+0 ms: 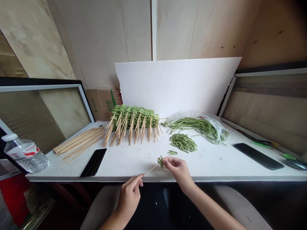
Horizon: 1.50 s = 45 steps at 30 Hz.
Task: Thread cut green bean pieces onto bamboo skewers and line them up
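My left hand (129, 195) pinches the near end of a thin bamboo skewer (150, 169) at the table's front edge. My right hand (178, 169) pinches a few short green bean pieces (160, 161) threaded near the skewer's tip. A small loose bean bit (172, 152) lies just beyond my fingers. Farther back sits a pile of cut bean pieces (183, 142). A clear plastic bag of long green beans (199, 126) lies at the back right. Finished bean skewers (133, 123) are stacked at the back centre.
A bundle of bare skewers (79, 142) lies at the left, a black phone (93, 162) beside it. A water bottle (24, 154) lies on the far left. A second dark phone (258, 156) rests at the right. A white board (177, 84) leans against the wall.
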{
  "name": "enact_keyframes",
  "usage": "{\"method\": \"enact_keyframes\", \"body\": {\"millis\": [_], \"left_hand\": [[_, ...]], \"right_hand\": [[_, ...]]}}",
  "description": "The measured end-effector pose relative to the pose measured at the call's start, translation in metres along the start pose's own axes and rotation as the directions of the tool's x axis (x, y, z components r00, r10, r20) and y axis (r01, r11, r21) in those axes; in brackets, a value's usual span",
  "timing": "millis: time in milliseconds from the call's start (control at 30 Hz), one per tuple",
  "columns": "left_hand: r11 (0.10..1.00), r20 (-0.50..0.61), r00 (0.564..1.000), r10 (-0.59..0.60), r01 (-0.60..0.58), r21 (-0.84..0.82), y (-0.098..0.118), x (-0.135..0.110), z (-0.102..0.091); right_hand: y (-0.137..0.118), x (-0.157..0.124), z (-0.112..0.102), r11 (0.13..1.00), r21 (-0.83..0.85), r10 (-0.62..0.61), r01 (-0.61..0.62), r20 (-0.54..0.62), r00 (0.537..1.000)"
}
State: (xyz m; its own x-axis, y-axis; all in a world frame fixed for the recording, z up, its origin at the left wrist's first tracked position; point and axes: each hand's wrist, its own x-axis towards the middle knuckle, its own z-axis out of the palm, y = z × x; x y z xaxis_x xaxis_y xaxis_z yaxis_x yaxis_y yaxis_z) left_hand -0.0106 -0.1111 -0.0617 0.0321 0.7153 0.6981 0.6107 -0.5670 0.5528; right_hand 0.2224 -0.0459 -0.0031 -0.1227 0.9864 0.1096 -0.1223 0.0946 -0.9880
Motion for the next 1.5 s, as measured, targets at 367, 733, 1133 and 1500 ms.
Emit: {"method": "enact_keyframes", "body": {"millis": [367,733,1133,1500], "left_hand": [[0.991,0.028,0.991,-0.133,0.134,-0.007,-0.001,0.006,0.005],[0.978,0.032,0.978,-0.207,0.207,-0.028,-0.006,0.005,0.004],[0.982,0.027,0.982,-0.187,0.187,-0.009,-0.007,0.004,0.004],[0.992,0.018,0.992,-0.123,0.123,0.015,-0.013,0.003,0.005]], "right_hand": [[-0.007,0.027,-0.031,0.958,-0.250,-0.143,0.141,0.012,0.990],[0.028,0.060,-0.093,0.151,-0.922,-0.479,0.357,0.248,0.842],[0.017,0.063,-0.082,0.154,-0.936,-0.455,0.317,0.217,0.864],[-0.011,0.052,-0.064,0.984,-0.167,-0.059,0.055,-0.019,0.998]]}}
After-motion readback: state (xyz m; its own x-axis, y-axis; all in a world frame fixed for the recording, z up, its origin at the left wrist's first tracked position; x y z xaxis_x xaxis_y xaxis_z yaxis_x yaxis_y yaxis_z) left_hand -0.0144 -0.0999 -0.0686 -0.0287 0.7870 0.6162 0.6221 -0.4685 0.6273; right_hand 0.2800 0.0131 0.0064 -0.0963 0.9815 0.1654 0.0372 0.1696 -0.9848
